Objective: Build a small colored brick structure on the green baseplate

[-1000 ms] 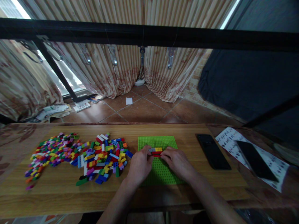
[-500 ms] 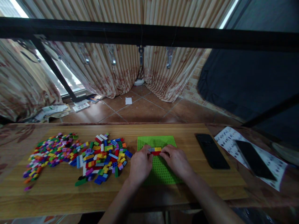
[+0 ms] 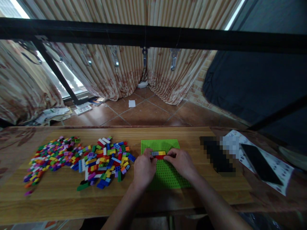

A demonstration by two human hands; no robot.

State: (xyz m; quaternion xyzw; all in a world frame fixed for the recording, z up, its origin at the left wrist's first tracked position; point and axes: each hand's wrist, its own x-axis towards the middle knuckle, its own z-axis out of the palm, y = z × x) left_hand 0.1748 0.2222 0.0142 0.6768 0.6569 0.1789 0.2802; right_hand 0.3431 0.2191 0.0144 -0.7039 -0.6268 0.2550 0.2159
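Note:
A green studded baseplate (image 3: 168, 179) lies on the table under both hands. Over its upper half is a red brick (image 3: 160, 157), with a grey brick (image 3: 155, 153) and a yellow brick (image 3: 162, 153) side by side along its far edge. My left hand (image 3: 145, 166) is closed, its thumb and fingers at the left end of the red brick. At the opposite end, my right hand (image 3: 181, 162) pinches the red brick between thumb and fingertips. The fingers partly cover both ends. Whether the bricks are pressed onto the studs cannot be made out.
Left of the baseplate lies a pile of larger mixed bricks (image 3: 103, 163), joined by a heap of small ones (image 3: 55, 155). A pixelated dark object (image 3: 217, 155) is to the right. Beyond it, a black phone (image 3: 261, 164) rests on a printed sheet (image 3: 285, 182).
My right hand has shifted slightly and its fingers have curled a little differently at the brick's right end. A bit more of the grey brick shows beside my left fingers.

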